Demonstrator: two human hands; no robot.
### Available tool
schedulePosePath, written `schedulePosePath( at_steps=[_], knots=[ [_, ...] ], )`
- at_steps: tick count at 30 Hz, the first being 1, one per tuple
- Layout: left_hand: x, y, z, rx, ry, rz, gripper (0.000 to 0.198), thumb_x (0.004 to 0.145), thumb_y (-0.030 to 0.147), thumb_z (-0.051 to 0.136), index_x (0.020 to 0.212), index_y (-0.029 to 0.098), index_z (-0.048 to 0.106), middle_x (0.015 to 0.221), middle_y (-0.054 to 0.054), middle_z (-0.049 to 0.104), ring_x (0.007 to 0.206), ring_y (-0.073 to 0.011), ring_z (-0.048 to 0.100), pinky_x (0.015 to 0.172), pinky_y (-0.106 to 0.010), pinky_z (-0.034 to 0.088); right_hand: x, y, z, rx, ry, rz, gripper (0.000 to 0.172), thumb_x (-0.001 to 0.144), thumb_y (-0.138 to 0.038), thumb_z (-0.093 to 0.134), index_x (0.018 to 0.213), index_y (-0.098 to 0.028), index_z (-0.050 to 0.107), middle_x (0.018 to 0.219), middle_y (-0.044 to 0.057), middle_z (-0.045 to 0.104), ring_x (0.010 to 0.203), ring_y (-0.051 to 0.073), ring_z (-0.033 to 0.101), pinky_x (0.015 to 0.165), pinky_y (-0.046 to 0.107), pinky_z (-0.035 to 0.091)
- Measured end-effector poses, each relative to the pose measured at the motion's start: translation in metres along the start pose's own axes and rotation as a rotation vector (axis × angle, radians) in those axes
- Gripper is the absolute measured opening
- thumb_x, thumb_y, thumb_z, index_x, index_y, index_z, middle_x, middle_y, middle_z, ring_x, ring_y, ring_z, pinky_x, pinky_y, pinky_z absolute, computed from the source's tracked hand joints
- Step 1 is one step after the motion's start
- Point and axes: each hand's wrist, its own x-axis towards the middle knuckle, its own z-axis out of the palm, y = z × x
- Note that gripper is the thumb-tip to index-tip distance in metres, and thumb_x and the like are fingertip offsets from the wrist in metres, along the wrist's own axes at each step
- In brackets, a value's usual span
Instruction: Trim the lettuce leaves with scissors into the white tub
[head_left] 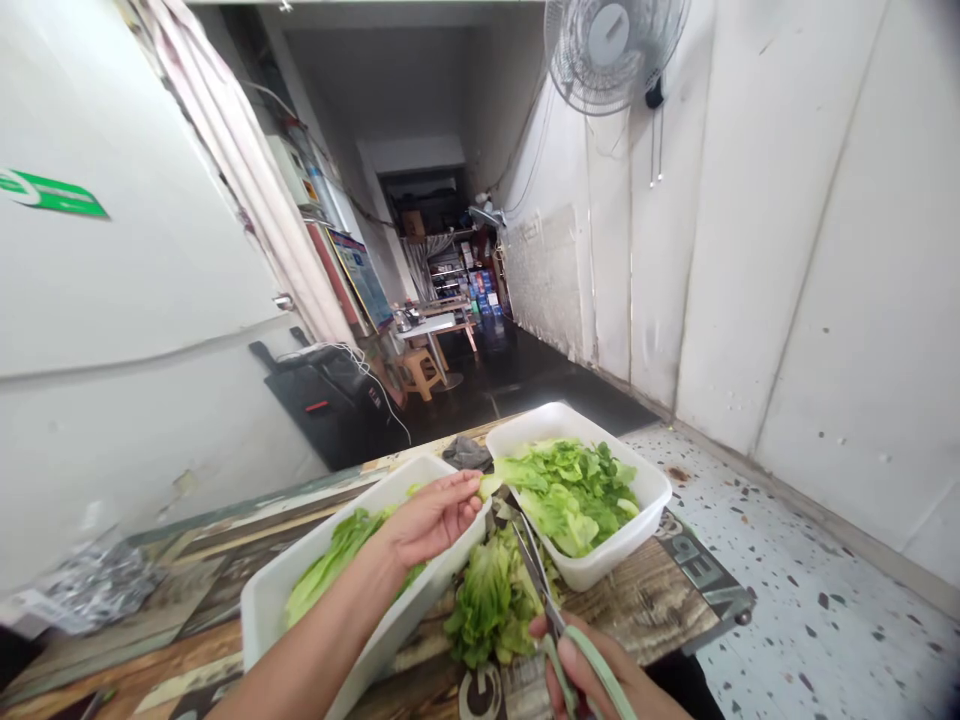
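My left hand (439, 515) is above the inner rim of the left white tub (259, 600), its fingers closed on the pale end of a lettuce leaf (491, 485). That leaf reaches toward the right white tub (652, 490), which holds cut lettuce leaves (570, 490). More lettuce (330, 565) lies in the left tub, partly hidden by my forearm. My right hand (592, 665) grips green-handled scissors (553, 610), blades pointing up and away toward the leaf. Beneath the blades, a pile of lettuce trimmings (487, 600) sits on the table between the tubs.
Both tubs stand on a wood-patterned table (645, 600). A dark grey crumpled cloth (466, 453) lies behind them, and a clear plastic bag (97, 590) is at the left. Beyond are a black case (330, 400), a stool (420, 372) and a wall fan (611, 50).
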Motion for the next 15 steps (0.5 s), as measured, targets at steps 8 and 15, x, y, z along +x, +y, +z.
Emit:
schedulePosePath(
  at_steps=[8, 15],
  knots=[
    [-0.031, -0.04, 0.017, 0.039, 0.079, 0.217, 0.025, 0.068, 0.011, 0.081, 0.083, 0.013, 0.061, 0.065, 0.0, 0.062, 0.058, -0.0081, 0.061, 0.056, -0.014, 0.053, -0.002, -0.003, 0.015, 0.006, 0.12, -0.008, 0.079, 0.066, -0.083, 0.058, 0.116, -0.022, 0.048, 0.073, -0.005, 0.053, 0.05, 0.009, 0.051, 0.051, 0.024, 0.04],
    [-0.048, -0.097, 0.018, 0.18, 0.305, 0.396, 0.043, 0.058, 0.04, 0.086, 0.08, 0.018, 0.057, 0.07, 0.001, 0.066, 0.069, -0.0134, 0.065, 0.068, -0.024, 0.054, 0.006, 0.008, 0.016, -0.021, 0.084, -0.047, 0.066, 0.075, -0.076, 0.057, 0.109, -0.019, 0.051, 0.068, -0.006, 0.055, 0.045, 0.008, 0.052, 0.047, 0.023, 0.04]
  ],
)
